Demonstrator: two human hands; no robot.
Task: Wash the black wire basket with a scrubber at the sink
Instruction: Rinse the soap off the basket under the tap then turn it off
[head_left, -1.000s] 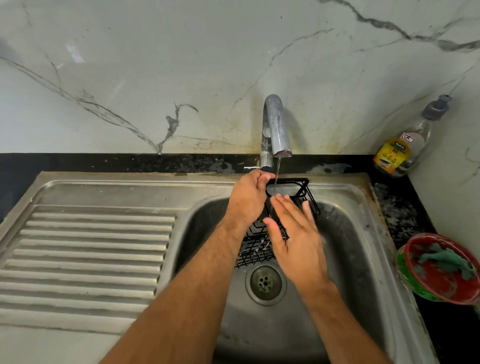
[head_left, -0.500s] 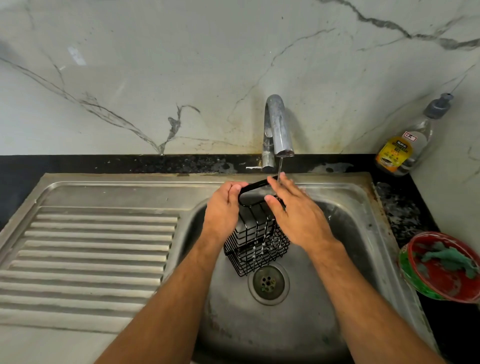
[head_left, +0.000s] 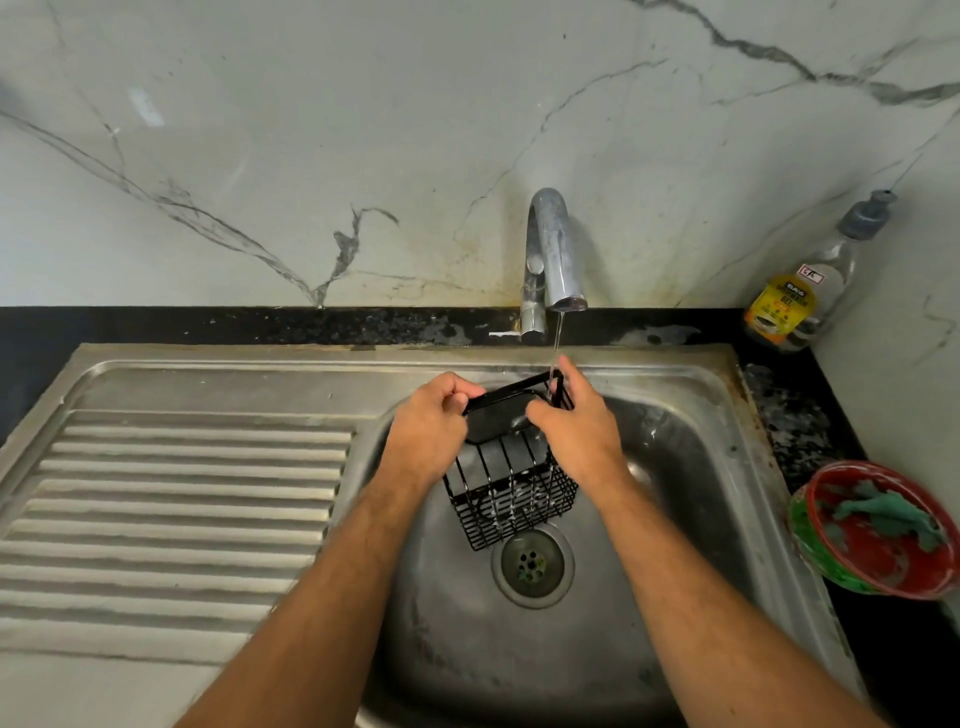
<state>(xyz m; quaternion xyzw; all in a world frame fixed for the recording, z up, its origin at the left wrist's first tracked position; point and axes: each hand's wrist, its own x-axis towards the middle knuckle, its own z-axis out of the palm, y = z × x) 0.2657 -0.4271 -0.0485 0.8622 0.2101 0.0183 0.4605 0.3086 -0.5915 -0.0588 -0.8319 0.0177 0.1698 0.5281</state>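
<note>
Together, two hands held one black wire basket under one thin stream.
Left hand (head_left: 428, 415) gripped the basket (head_left: 511, 478) rim; right hand (head_left: 576, 421) pinched its opposite edge, above the steel sink (head_left: 701, 467) and round drain (head_left: 532, 564). Beyond both hands, one curved chrome tap (head_left: 550, 249).

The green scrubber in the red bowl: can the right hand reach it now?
Probably not yet: the right hand grips the black wire basket. Once released, the path to the green scrubber looks free.

Soap bottle (head_left: 800, 291) yellow label reading "BAS", "GEL", remaining print too small
</note>
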